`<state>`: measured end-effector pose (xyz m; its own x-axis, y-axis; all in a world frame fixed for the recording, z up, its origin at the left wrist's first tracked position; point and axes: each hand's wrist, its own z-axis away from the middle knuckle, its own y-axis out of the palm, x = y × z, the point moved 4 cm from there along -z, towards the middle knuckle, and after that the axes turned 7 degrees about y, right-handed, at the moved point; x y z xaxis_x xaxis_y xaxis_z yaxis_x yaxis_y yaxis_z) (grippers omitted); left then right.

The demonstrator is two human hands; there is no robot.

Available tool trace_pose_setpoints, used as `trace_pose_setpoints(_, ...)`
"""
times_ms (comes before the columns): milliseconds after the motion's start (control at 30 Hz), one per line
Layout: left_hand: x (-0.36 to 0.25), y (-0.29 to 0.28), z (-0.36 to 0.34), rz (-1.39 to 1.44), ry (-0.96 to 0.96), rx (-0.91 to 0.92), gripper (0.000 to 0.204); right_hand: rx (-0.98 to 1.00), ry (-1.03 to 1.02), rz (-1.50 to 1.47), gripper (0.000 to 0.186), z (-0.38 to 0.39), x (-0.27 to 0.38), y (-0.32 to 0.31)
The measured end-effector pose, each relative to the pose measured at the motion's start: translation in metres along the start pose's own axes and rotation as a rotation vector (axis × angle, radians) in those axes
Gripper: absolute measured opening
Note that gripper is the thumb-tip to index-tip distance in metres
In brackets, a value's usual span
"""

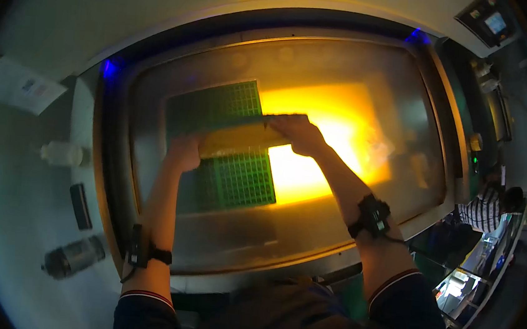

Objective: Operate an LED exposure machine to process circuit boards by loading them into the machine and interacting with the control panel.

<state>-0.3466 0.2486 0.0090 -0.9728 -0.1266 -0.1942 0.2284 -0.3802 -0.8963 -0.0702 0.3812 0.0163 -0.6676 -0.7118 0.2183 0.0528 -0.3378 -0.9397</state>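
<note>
A long, flat yellowish piece (pixel 234 139) spans the gap between my hands, tilted up toward the right; its exact kind I cannot make out. My left hand (pixel 184 152) closes on its left end, and my right hand (pixel 297 133) grips the right end near a dark edge. Beneath it a green panel with a grid pattern (pixel 246 179) lies on the glass-like bed (pixel 301 230) of a framed machine. The piece hides the panel's middle band. Bright yellow light (pixel 320 163) glows from the bed beside and under my right forearm.
A raised metal frame (pixel 446 118) surrounds the bed. On the left ledge are a clear jar (pixel 73 257), a black oblong object (pixel 80 206) and a white bottle (pixel 64 154). A small screen unit (pixel 492 23) is at the far right. Another person (pixel 484 209) is beyond the right side.
</note>
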Motion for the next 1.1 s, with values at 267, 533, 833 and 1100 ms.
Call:
trace_pose_setpoints(267,0.064,-0.065,-0.209,-0.053,0.031,-0.299,0.065,-0.254,0.025,0.140,0.072,-0.213,-0.111,-0.023)
trace_pose_setpoints(533,0.050,-0.056,-0.166,-0.108,0.011,-0.248,0.065,-0.293,-0.052,0.222,0.073,-0.186,-0.089,-0.014)
trace_pose_setpoints(833,-0.096,0.123,0.182,-0.422,0.100,-0.001,0.059,0.216,-0.282,-0.060,0.068,0.193,0.014,0.119)
trace_pose_setpoints(1100,-0.222,0.055,0.257,0.072,-0.119,0.144,0.059,0.304,-0.218,-0.090,0.085,0.289,0.023,0.094)
